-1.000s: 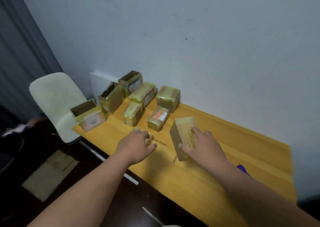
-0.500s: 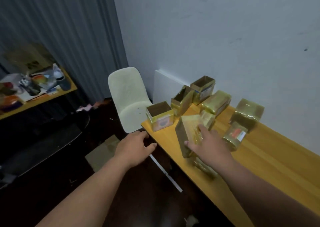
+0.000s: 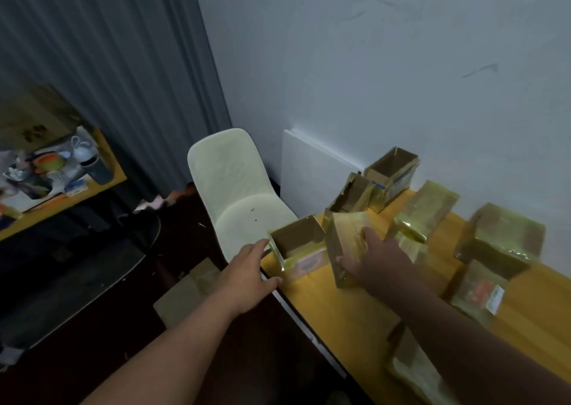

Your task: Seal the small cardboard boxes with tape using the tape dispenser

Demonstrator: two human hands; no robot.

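Several small cardboard boxes wrapped in yellowish tape stand on the wooden table [image 3: 355, 318]. My right hand [image 3: 375, 258] grips a taped box [image 3: 344, 238] that stands upright, fingers on its top face and thumb on its near side. Just left of it an open-topped box [image 3: 298, 244] sits at the table's corner. My left hand [image 3: 250, 276] reaches to that open box with fingers spread, fingertips at its left edge. No tape dispenser is visible.
More open boxes [image 3: 391, 173] and taped boxes [image 3: 500, 241] crowd the table toward the white wall. A cream chair [image 3: 234, 194] stands off the table's left end. A white board [image 3: 312, 173] leans on the wall. A cluttered side table [image 3: 55, 170] is far left.
The view swung left. My right hand carried the taped box leftward beside the open box. My left hand moved from the table's middle to the open box's left edge.
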